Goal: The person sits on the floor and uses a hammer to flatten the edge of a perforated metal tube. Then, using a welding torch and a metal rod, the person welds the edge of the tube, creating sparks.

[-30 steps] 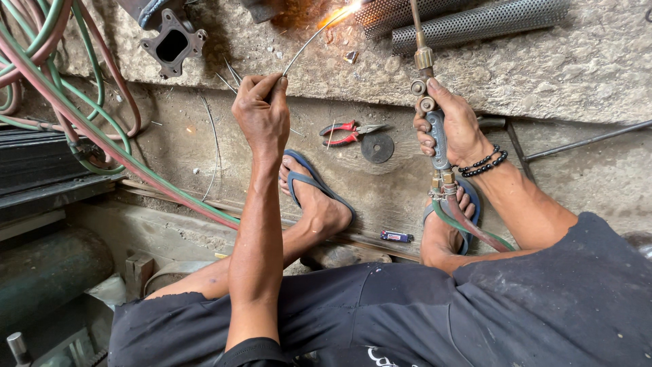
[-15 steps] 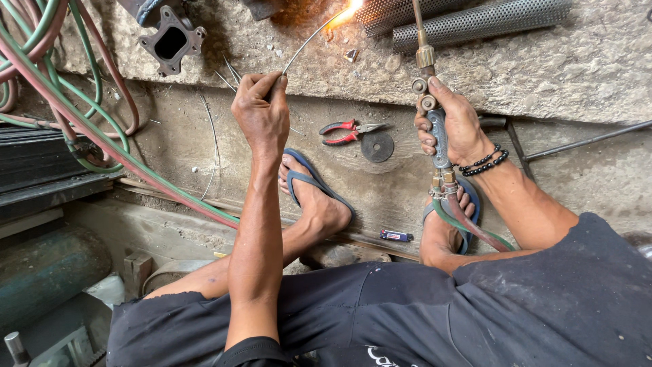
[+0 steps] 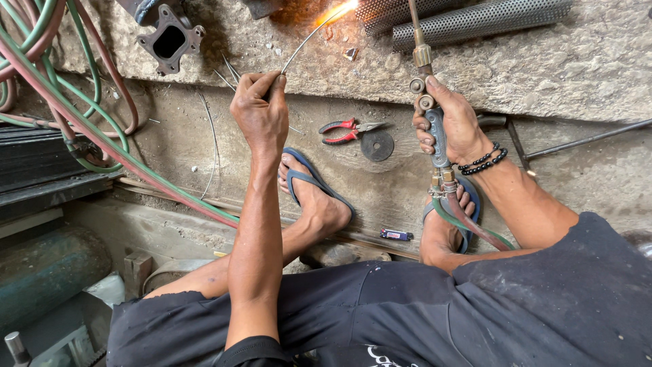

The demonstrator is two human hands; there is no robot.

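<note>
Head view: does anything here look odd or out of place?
Yes. The red-handled pliers, a dark round disc and a small blue lighter lie loose on the concrete floor by the sandalled feet, close under the lit torch.

The torch (image 3: 435, 129) tip and the perforated tubes (image 3: 475, 17) run out past the top edge. The glare of the flame (image 3: 339, 10) hides the filler rod (image 3: 305, 41) end. The hoses (image 3: 41, 75) leave at the left edge.

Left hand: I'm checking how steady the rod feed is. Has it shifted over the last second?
No. The left hand pinches the rod at the same spot, just left of the red pliers and below the concrete ledge, as before.
</note>
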